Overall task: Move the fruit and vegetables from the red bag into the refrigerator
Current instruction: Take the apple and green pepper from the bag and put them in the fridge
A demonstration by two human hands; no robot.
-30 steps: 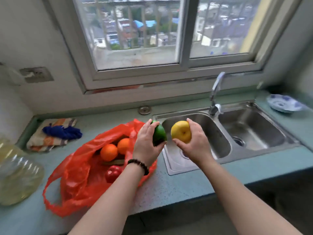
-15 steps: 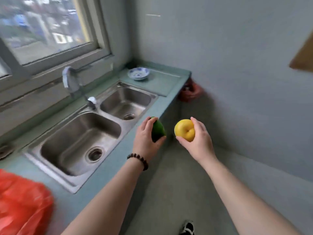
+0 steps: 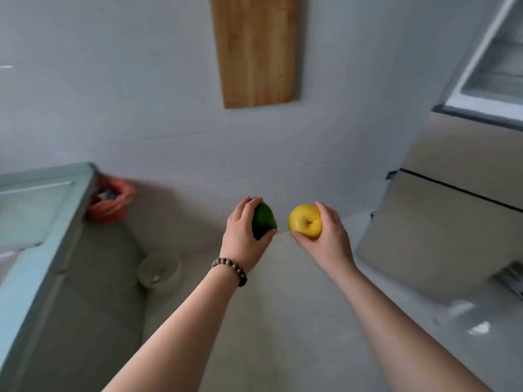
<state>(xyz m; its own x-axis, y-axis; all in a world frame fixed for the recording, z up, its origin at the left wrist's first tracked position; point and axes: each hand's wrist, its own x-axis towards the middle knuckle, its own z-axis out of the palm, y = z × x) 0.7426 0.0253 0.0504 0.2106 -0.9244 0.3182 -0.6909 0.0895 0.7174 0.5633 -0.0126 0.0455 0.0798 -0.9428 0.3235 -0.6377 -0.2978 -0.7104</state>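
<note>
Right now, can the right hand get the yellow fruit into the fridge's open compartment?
Probably not without stepping closer. The right hand grips the yellow fruit in mid-air, and the refrigerator stands off to its right, its open upper compartment well above the hand. Nothing blocks the path between them.

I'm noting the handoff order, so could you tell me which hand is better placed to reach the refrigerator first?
Probably the right hand, holding the yellow fruit: the refrigerator stands on its side. The left hand, holding the green fruit, is farther away.
</note>
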